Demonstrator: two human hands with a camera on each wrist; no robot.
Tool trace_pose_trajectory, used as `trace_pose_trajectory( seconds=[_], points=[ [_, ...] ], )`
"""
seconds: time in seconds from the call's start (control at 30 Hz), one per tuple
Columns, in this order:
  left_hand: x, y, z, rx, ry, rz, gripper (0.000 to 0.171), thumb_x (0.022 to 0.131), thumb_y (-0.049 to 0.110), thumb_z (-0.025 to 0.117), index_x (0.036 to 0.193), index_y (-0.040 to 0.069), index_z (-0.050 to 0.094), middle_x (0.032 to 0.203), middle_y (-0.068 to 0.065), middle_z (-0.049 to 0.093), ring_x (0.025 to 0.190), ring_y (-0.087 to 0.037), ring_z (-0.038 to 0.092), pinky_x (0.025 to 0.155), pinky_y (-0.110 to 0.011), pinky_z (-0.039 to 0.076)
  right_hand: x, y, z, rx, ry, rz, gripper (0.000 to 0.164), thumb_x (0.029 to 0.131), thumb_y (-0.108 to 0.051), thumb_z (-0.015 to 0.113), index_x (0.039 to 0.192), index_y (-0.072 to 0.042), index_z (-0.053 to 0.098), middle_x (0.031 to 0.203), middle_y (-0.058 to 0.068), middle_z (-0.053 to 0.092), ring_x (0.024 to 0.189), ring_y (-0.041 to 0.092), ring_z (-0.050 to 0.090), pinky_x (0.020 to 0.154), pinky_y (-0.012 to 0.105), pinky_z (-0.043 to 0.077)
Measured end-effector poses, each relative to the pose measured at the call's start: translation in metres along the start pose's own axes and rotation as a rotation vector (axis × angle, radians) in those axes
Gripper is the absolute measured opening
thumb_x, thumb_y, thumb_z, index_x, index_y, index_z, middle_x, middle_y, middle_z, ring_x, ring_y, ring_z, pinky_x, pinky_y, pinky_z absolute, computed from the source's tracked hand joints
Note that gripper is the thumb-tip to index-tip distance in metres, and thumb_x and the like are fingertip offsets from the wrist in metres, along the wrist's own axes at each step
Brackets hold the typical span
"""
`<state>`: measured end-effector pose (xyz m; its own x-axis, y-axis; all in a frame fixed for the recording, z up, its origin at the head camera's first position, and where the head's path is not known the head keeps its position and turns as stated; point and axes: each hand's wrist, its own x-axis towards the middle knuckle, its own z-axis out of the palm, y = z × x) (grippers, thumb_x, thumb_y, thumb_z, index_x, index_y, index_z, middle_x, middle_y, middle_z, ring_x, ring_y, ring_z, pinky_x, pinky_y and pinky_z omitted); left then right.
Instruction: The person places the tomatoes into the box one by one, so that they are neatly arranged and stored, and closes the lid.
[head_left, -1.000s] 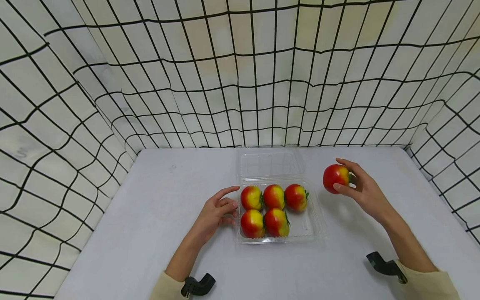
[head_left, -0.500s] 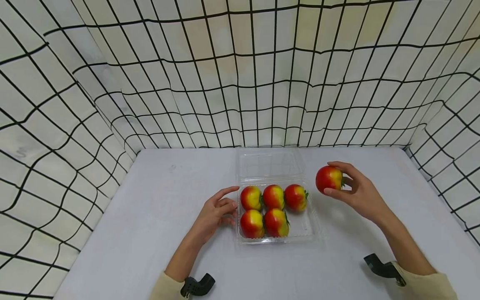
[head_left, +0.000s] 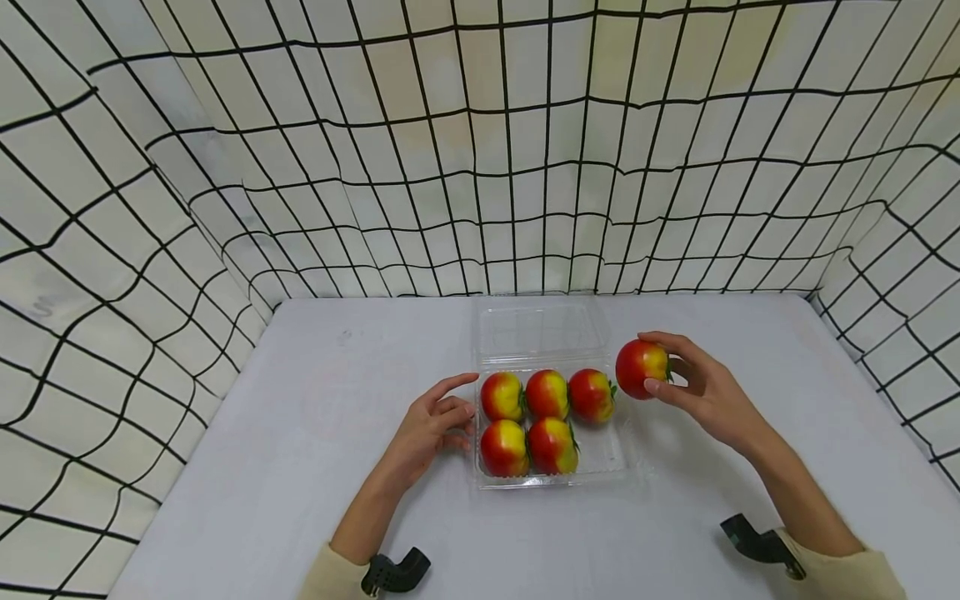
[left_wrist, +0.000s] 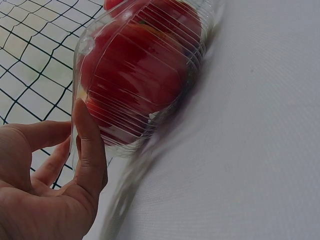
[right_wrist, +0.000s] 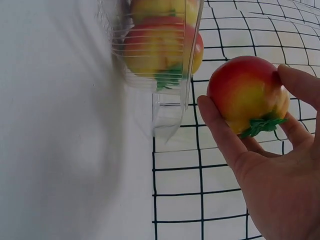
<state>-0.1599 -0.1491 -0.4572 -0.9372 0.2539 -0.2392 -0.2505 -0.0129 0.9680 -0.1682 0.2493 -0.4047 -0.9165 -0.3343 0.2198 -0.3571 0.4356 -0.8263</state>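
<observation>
My right hand [head_left: 705, 396] holds a round red-and-yellow fruit [head_left: 642, 368] between thumb and fingers. A green leafy top [right_wrist: 262, 125] shows on it in the right wrist view. It hangs in the air just right of a clear plastic clamshell box [head_left: 600, 477]. Several matching fruits fill the box's back row and the left and middle of its front row; bare plastic shows at front right. Outside the box's left wall, my left hand [head_left: 427, 433] has its fingertips at the rim, fingers loosely bent. One finger [left_wrist: 89, 145] lies along the wall in the left wrist view.
The box's transparent lid [head_left: 543, 329] lies folded back behind it on the white table [head_left: 360, 358]. Black netting [head_left: 525, 192] over pale walls rises beyond the table's back and sides. Both wrists carry a black camera mount [head_left: 397, 571].
My right hand has moved left and slightly toward me with the fruit, bringing it close to the box's right back corner. The left hand and the box have stayed in place.
</observation>
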Motion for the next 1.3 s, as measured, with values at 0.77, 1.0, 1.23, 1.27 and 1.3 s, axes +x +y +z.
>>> trace_pose_trajectory(
  seconds=[0.77,1.0,1.23,1.27,1.3],
  points=[
    [-0.001,0.0,0.0,0.003,0.008,-0.007,0.051,0.104,0.016,0.063,0.153,0.017,0.049,0.094,0.002,0.066,0.077,-0.013,0.063,0.07,-0.023,0.062,-0.004,-0.014,0.018,-0.09,-0.021,0.047,0.067,0.089,-0.025,0.084,0.148,-0.02,0.053,0.144,0.008,0.061,0.125,0.025,0.06,0.094,0.012,0.053],
    [-0.001,0.0,0.0,0.006,0.01,-0.008,0.05,0.104,0.014,0.062,0.153,0.017,0.049,0.093,0.001,0.066,0.078,-0.014,0.062,0.069,-0.022,0.062,-0.006,-0.015,0.019,-0.07,-0.037,0.028,0.065,0.087,-0.021,0.084,0.146,-0.02,0.055,0.14,0.008,0.06,0.122,0.03,0.065,0.095,0.016,0.056],
    [-0.001,0.001,0.0,0.005,0.009,-0.014,0.051,0.104,0.014,0.062,0.153,0.017,0.049,0.093,0.002,0.066,0.077,-0.014,0.063,0.07,-0.022,0.062,-0.008,-0.015,0.022,-0.086,-0.072,0.052,0.066,0.086,-0.024,0.086,0.145,-0.017,0.056,0.142,0.011,0.06,0.119,0.031,0.067,0.095,0.032,0.062],
    [-0.001,0.001,0.0,0.004,0.008,-0.013,0.051,0.104,0.014,0.062,0.153,0.017,0.049,0.093,0.002,0.066,0.077,-0.014,0.063,0.07,-0.022,0.062,-0.008,-0.015,0.022,-0.087,-0.076,0.049,0.066,0.086,-0.024,0.086,0.144,-0.017,0.056,0.142,0.011,0.061,0.119,0.03,0.067,0.095,0.032,0.062],
    [0.0,0.001,0.001,0.003,0.007,-0.013,0.051,0.104,0.014,0.062,0.153,0.017,0.049,0.093,0.002,0.066,0.077,-0.014,0.063,0.07,-0.022,0.062,-0.008,-0.015,0.022,-0.088,-0.078,0.044,0.065,0.086,-0.024,0.086,0.144,-0.017,0.057,0.142,0.01,0.061,0.118,0.029,0.066,0.096,0.032,0.062]
  ],
)
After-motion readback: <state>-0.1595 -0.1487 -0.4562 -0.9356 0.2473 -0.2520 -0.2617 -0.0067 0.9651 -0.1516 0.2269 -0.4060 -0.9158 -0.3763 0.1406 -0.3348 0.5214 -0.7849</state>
